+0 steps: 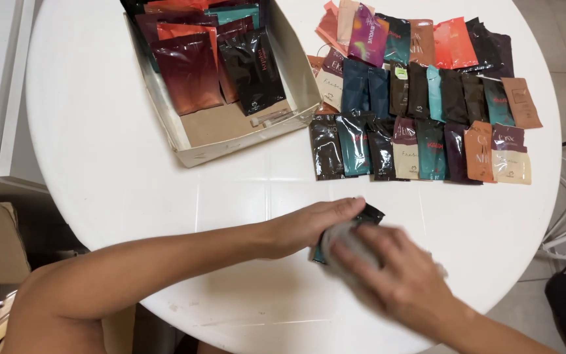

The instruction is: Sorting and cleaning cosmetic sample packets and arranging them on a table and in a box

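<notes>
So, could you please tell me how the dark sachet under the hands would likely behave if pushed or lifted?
The dark sachet looks thin and flat, so probably light and floppy. Its glossy film may slide easily on the smooth white table. Being flat, it seems unlikely to roll.

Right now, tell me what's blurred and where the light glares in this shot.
Head view: the right hand is smeared by motion blur, as is the pale thing under it; the left hand and the dark packet look sharper. Soft glare sits on the glossy packets in the box; the table is evenly lit.
</notes>
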